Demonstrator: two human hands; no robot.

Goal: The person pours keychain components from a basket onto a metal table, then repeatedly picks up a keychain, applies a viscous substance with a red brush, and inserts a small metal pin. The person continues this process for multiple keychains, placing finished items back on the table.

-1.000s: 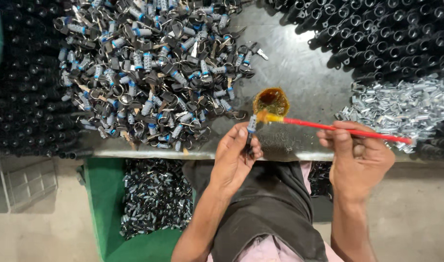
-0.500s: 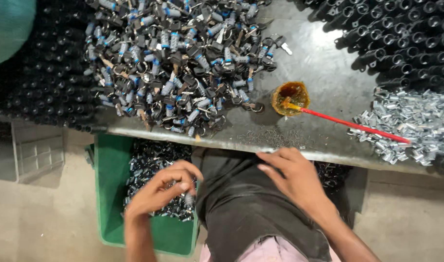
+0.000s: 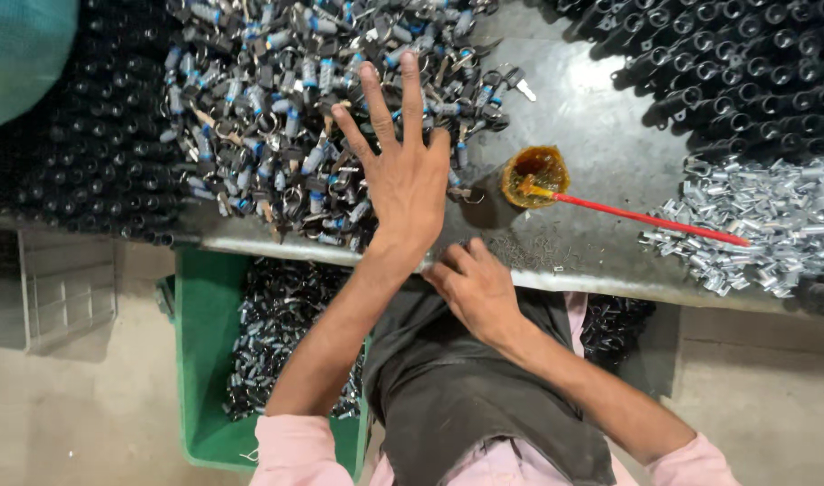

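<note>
Left hand (image 3: 403, 180) was spread flat, fingers wide, holding nothing, over the heap of small grey-and-blue metal keyed lock parts (image 3: 277, 117) on the grey metal table (image 3: 592, 153). Right hand (image 3: 475, 288) rested loosely curled, empty, at the table edge near the round amber grease pot (image 3: 535, 171) with red stick (image 3: 646, 218).

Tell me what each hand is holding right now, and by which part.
Nothing is held. The left hand hovers flat, fingers spread, over the pile of small metal parts. The right hand rests at the table edge, empty as far as shows.
</note>
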